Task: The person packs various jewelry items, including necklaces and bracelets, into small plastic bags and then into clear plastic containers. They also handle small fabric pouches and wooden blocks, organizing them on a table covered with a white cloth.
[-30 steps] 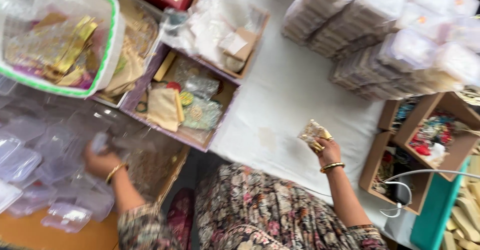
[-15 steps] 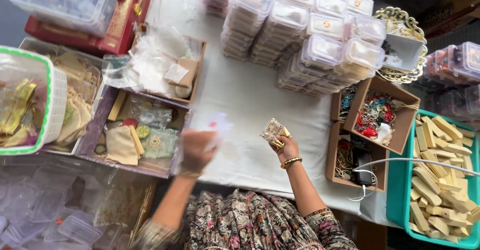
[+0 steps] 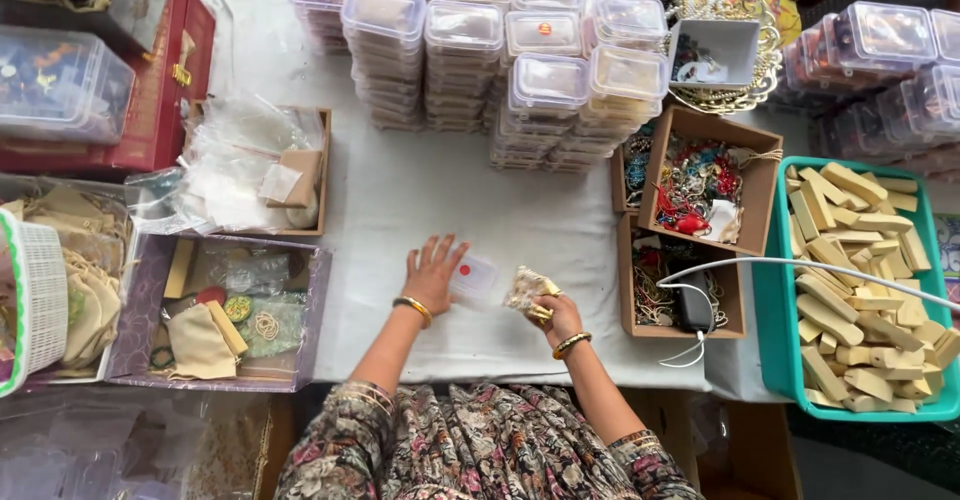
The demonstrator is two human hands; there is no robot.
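Fingers spread, left hand [image 3: 432,272] has now landed on the clear box [image 3: 478,282] while right hand [image 3: 556,312] still grips the gold packet [image 3: 527,288].

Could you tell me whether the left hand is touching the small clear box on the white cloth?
Touching: the head view shows the left hand with its fingers resting on the small clear box, no gap between.

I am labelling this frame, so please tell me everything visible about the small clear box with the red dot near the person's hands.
The small clear box looks like thin transparent plastic, roughly square, with a round red dot on its top. It appears shut and lies flat on the white cloth at the table's near edge. The left hand rests spread on its left side; the right hand, holding a golden crinkled packet, meets its right side. Its contents cannot be made out.
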